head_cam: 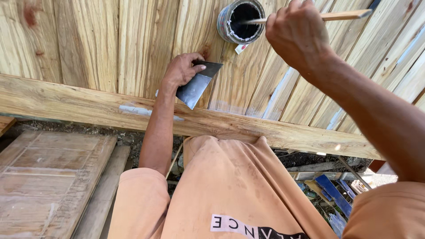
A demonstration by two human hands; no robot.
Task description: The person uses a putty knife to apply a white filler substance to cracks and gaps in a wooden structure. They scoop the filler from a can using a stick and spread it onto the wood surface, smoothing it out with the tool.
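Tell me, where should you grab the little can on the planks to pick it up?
Probably around the round side wall of the can, coming from the left. Its open mouth is dark inside, and a thin wooden stick held by the right hand pokes in from the right. The left hand is busy with a flat metal scraper.

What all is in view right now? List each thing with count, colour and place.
wooden panel: one, pale yellow planks, fills upper frame
cross rail: one, light wood, runs across the panel, pale filler smears on it
can: one, metal, dark inside, lying on the planks at top
stick: one, light wood, tip in the can
putty knife: one, grey steel blade, against the planks
old door: one, weathered grey-brown, lower left
left hand: holds the putty knife
right hand: grips the stick
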